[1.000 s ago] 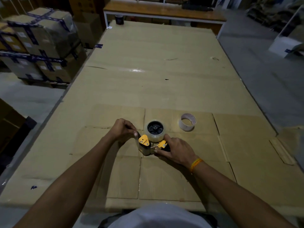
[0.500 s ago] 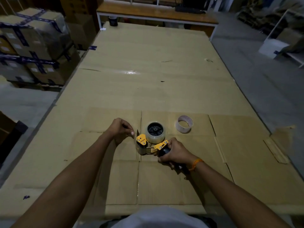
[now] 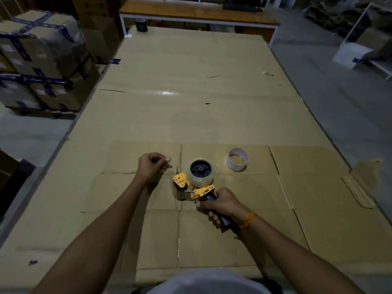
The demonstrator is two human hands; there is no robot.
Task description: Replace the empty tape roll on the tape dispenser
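Right hand (image 3: 220, 203) grips tape dispenser (image 3: 192, 184); left hand (image 3: 151, 167) pinches beside it.

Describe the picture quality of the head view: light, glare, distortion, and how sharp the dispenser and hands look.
Head view: dim, warm light, darker toward the corners; one bright glare patch on the cardboard-covered table; wide-angle bending bows the table's edges and stretches the forearms; the tape dispenser, the right hand on its handle and the left hand look fairly sharp, while the stacked boxes are murky.
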